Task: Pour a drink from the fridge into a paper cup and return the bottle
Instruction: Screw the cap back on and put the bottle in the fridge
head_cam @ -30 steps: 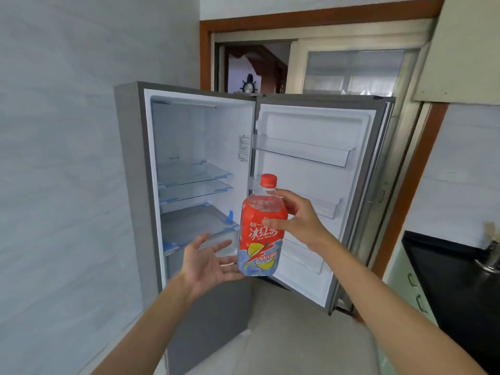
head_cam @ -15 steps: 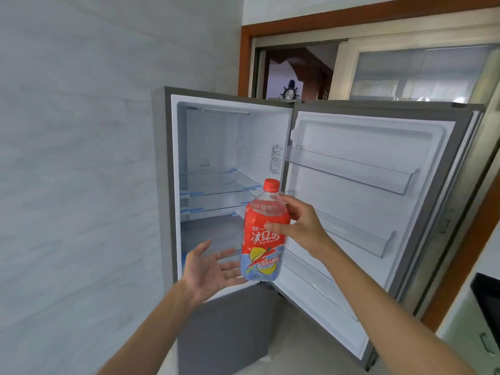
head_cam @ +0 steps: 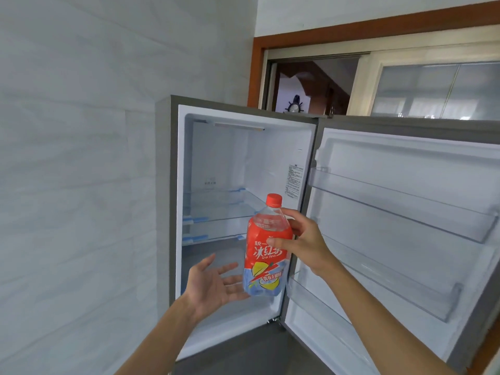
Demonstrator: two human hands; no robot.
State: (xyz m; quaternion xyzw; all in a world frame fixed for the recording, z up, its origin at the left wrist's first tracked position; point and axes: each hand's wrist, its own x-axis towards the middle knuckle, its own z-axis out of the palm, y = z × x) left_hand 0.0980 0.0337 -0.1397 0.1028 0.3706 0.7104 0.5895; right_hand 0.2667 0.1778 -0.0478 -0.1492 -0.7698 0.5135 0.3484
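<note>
Before open fridge [head_cam: 173,185]: right hand [head_cam: 303,244] grips bottle [head_cam: 266,253] upright, cap on; left hand [head_cam: 213,285] open, palm up beside base. Fridge looms nearer than second ago; bottle likely going back. Cup unseen.

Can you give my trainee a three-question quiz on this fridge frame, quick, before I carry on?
1. True or false: the cap is on the bottle.
2. Which hand grips the bottle? A) left hand B) right hand C) both
3. Fill in: the fridge door stands ____.

Key:
1. True. The red cap sits on the neck.
2. B. The right hand wraps the bottle's upper part; the left hand is open, palm up, beside the bottle's base. Whether its fingertips touch the base cannot be told.
3. Open. Its door shelves hold nothing, and the glass shelves inside look bare too.
</note>
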